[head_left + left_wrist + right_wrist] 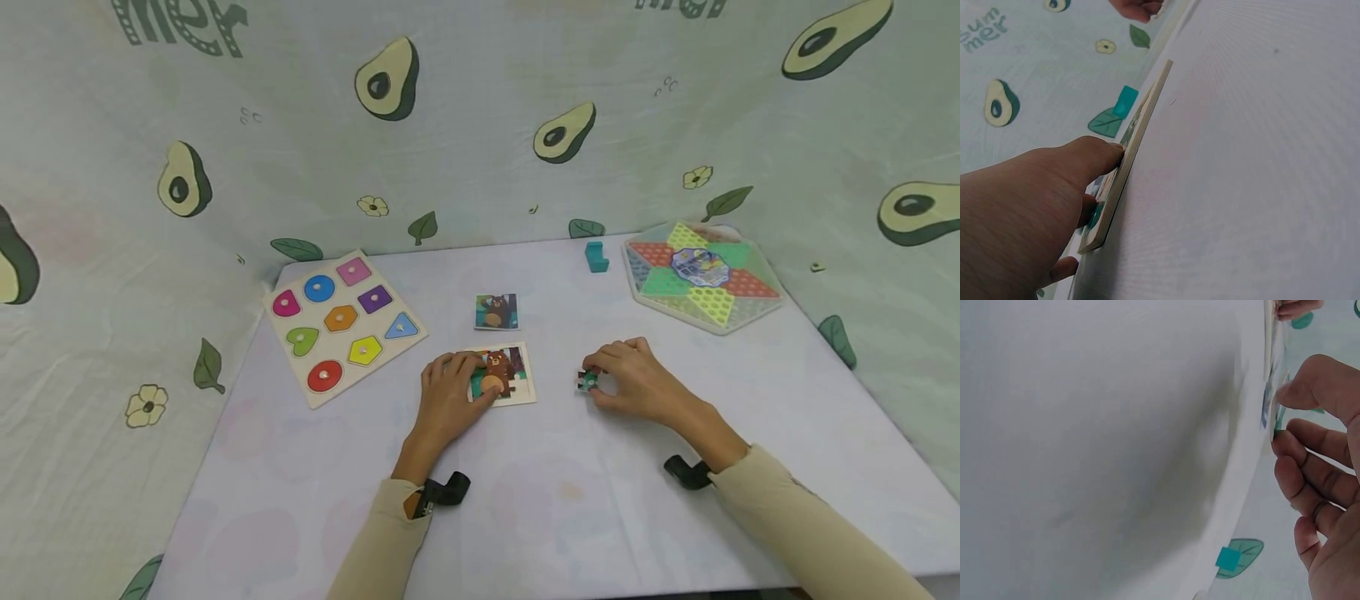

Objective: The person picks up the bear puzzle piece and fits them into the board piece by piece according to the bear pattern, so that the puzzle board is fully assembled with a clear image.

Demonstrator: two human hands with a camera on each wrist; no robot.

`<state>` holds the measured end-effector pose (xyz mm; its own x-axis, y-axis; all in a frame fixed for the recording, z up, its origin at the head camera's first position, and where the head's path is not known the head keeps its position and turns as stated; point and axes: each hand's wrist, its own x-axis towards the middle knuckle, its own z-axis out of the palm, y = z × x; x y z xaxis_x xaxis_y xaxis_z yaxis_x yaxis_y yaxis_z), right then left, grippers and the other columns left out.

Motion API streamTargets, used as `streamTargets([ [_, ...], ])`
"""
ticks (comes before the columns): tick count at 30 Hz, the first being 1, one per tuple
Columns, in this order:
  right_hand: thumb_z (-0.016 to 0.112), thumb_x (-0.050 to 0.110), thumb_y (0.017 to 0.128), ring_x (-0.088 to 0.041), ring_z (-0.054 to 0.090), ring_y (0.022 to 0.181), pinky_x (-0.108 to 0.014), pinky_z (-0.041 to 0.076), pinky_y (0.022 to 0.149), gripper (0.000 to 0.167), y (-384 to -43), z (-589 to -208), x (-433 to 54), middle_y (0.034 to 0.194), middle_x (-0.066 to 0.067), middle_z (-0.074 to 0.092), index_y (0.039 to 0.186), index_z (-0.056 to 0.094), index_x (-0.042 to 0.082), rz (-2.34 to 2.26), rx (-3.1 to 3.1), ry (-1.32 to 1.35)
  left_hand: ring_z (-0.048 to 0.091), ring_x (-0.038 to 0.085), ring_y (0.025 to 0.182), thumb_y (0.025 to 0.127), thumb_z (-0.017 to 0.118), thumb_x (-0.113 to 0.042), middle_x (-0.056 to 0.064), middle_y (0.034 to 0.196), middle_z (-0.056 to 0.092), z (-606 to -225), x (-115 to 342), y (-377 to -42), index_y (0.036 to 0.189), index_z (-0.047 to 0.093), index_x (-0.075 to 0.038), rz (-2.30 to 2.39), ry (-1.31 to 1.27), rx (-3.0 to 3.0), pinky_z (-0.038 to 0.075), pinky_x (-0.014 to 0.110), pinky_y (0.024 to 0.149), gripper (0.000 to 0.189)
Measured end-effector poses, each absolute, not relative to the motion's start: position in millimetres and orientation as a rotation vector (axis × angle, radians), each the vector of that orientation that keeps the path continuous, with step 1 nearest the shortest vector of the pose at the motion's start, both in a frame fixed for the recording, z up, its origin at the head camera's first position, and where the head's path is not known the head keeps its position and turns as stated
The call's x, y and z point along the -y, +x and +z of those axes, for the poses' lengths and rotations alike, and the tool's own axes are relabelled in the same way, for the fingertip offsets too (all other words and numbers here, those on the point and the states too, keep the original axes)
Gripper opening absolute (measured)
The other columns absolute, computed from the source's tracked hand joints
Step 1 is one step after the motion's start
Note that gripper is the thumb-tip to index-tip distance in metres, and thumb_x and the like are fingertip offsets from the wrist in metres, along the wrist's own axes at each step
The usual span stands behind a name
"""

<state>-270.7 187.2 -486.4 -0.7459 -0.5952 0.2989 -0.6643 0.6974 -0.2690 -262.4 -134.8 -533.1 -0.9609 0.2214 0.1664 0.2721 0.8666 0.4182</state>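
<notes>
My left hand [450, 396] rests over the left part of a small wooden-framed jigsaw puzzle [531, 390] with a brown bear picture. In the left wrist view its thumb [1094, 153] presses on the puzzle's face, near the pale wooden edge. A notched gap shows at the puzzle's lower right. To the right of it, my right hand [633, 382] pinches a teal and dark jigsaw piece [587, 381] between thumb and fingers. The right wrist view shows this piece [1277, 415] edge-on. A square bear picture [496, 312] lies just behind the puzzle.
At the left lies a wooden board [347, 327] with several coloured knobbed shapes. A six-sided star game board [705, 279] lies at the back right, beside a small teal block [597, 257]. Avocado-print cloth [480, 183] hangs behind the table.
</notes>
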Motion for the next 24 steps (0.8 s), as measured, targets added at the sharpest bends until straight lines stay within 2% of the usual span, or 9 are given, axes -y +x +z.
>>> streamTargets([
  [24, 0.080, 0.016, 0.077, -0.015, 0.059, 0.089, -0.045, 0.036, 0.085, 0.029, -279, -481, -156, 0.096, 0.003, 0.068, 0.105, 0.073, 0.010, 0.615, 2.720, 1.117, 0.036, 0.032, 0.135, 0.091, 0.067, -0.054, 0.003, 0.139, 0.054, -533, 136, -262, 0.127, 0.062, -0.019, -0.693, -0.415, 2.915, 0.021, 0.057, 0.112, 0.051],
])
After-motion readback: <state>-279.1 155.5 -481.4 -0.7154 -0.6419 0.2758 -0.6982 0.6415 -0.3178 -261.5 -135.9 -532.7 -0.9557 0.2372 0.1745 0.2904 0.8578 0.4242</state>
